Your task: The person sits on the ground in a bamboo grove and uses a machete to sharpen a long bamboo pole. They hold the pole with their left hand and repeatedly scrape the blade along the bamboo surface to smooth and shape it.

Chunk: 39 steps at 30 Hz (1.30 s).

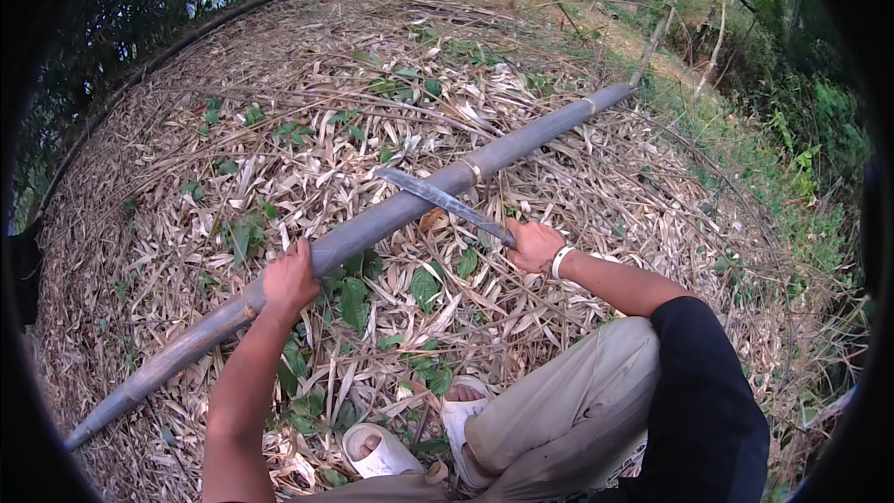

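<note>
knife [447, 201] in right hand [535, 247] crosses the bamboo pole [372, 230].

Soft, even daylight is falling around the right hand [535, 246], and the dry leaves [466, 261] beside its grip are casting only faint shadows. Just left of that grip, the knife blade [447, 200] is catching a pale sheen. Far beyond it, trees [130, 28] are looking dim and soft, and the lens is bending everything outward toward black corners.
</note>
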Motion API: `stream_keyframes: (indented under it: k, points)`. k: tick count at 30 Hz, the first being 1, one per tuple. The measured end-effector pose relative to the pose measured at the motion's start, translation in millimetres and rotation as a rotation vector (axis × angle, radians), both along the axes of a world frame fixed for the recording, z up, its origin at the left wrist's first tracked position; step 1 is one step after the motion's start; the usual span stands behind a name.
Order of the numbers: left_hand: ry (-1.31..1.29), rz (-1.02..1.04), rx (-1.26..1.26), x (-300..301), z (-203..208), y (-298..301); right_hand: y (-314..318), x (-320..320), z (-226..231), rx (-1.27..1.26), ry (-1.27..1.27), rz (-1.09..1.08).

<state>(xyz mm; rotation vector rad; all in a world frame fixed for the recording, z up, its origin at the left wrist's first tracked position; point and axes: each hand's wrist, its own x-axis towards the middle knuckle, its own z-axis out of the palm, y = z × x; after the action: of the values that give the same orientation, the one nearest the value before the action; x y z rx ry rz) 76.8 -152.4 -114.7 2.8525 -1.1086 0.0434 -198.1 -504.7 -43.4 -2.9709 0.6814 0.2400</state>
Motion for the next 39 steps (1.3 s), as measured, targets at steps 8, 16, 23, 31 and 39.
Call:
stream_keyframes:
  k: [8,16,23,31,39]
  points:
    - [0.586,-0.059,-0.237,51.4,16.1,7.7,-21.4,-5.2,-10.2,0.196,-0.276,-0.124]
    - [0.656,-0.100,0.018,60.2,7.8,25.2,-22.1,-1.4,-2.2,0.132,-0.192,-0.203]
    - [0.314,0.052,0.041,10.5,42.5,18.0,10.8,-1.1,15.4,0.170,-0.084,-0.057]
    - [0.086,0.133,0.021,22.3,36.2,33.3,3.3,1.1,-14.7,0.075,-0.037,-0.031]
    - [0.165,0.135,0.052,16.3,20.1,25.5,-15.5,10.6,-27.2,0.204,-0.185,-0.143]
